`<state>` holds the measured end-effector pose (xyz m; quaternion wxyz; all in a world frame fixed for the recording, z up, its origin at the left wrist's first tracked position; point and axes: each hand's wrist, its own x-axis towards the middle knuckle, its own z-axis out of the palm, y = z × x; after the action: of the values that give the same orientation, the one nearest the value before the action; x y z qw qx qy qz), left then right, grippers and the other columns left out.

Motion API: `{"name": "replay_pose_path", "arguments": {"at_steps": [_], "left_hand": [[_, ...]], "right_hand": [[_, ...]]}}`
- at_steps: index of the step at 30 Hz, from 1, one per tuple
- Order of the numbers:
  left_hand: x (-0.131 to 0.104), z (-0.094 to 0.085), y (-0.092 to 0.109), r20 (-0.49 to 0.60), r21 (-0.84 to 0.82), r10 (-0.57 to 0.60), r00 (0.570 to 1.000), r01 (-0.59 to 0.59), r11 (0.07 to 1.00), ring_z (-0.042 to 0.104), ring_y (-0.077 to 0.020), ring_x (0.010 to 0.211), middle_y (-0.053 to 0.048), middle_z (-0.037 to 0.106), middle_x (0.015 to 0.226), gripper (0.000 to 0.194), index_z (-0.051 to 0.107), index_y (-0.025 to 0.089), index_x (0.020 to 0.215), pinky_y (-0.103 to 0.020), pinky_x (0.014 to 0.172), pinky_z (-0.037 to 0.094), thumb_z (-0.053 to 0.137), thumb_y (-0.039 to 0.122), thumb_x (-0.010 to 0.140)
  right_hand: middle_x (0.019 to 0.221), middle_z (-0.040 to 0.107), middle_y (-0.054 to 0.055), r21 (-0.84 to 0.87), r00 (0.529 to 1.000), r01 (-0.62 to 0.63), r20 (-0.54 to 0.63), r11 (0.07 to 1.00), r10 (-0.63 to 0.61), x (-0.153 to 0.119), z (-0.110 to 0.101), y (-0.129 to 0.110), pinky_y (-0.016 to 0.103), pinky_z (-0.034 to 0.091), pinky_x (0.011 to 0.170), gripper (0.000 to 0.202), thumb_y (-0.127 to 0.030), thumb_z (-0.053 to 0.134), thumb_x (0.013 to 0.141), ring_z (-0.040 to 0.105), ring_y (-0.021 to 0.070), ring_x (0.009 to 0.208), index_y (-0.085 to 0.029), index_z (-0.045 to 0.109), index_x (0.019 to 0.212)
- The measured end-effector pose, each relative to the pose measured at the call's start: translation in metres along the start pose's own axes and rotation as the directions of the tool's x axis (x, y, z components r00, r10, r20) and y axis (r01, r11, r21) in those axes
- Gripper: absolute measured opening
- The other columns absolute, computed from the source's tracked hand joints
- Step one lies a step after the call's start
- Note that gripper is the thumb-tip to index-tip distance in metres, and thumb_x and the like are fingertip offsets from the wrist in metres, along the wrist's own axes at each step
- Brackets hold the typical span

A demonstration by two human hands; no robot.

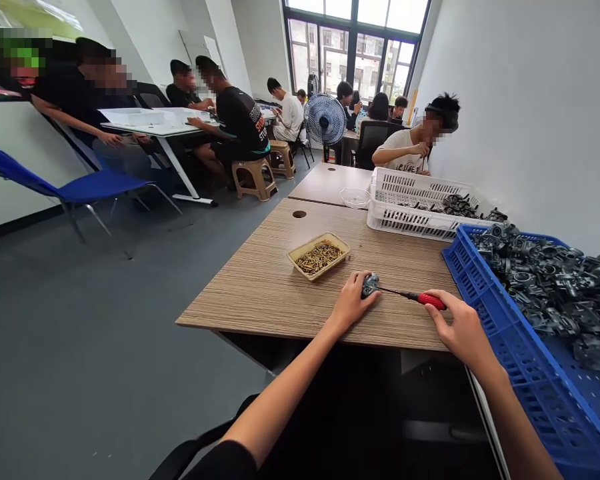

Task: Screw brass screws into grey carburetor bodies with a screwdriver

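By the wood-grained counter [260, 287] edge, left hand [351, 301] grips grey part [370, 285], right hand [459, 328] red screwdriver [432, 301]; tub [331, 269] holds brassy pieces [320, 257].

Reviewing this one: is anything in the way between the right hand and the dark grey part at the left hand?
Nothing visible blocks it. Only the red-handled screwdriver, held in the right hand, spans the gap to the dark grey part in the left hand.

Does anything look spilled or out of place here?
Yes, slightly: tiny loose pieces lie on the brown wood-grain tabletop, right of the cream rectangular tray of gold-coloured screws. They may have spilled, but are too small to identify.
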<state>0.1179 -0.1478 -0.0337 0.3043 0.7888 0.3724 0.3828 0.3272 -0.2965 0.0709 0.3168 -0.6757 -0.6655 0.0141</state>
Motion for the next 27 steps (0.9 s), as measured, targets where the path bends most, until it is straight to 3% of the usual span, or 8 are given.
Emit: {"name": "replay_pose_path", "arguments": {"at_steps": [16,22,27], "left_hand": [[-0.001,-0.001,0.0,0.0,-0.011,-0.022,1.0,0.022,1.0,0.059,-0.0244,0.123,-0.007,0.058,0.13,0.043,0.053,0.026,0.13,-0.04,0.108,0.047,0.068,0.034,0.091],[0.002,0.002,-0.007,-0.075,-0.044,-0.102,0.992,0.099,0.994,0.062,-0.0259,0.12,-0.009,0.064,0.128,0.062,0.049,0.023,0.129,-0.04,0.105,0.048,0.081,0.038,0.077],[0.004,0.001,-0.009,-0.042,-0.023,-0.127,0.991,0.126,0.992,0.065,-0.0228,0.103,-0.004,0.07,0.112,0.047,0.054,0.023,0.115,-0.037,0.095,0.051,0.078,0.035,0.076]], "right_hand": [[0.116,0.075,0.01,-0.025,1.0,0.01,0.004,1.0,-0.01,-0.004,0.011,-0.006,0.045,0.054,0.094,0.035,-0.044,0.05,0.1,0.07,0.0286,0.106,-0.024,0.071,0.118],[0.109,0.076,0.008,-0.098,0.999,0.014,0.038,0.995,-0.01,-0.006,0.011,-0.014,0.04,0.054,0.082,0.034,-0.046,0.043,0.103,0.072,0.0271,0.093,-0.026,0.065,0.119],[0.104,0.076,0.007,-0.066,0.994,-0.036,0.101,0.997,0.043,-0.008,0.009,-0.02,0.037,0.053,0.075,0.032,-0.047,0.039,0.104,0.073,0.028,0.092,-0.026,0.055,0.122]]}}
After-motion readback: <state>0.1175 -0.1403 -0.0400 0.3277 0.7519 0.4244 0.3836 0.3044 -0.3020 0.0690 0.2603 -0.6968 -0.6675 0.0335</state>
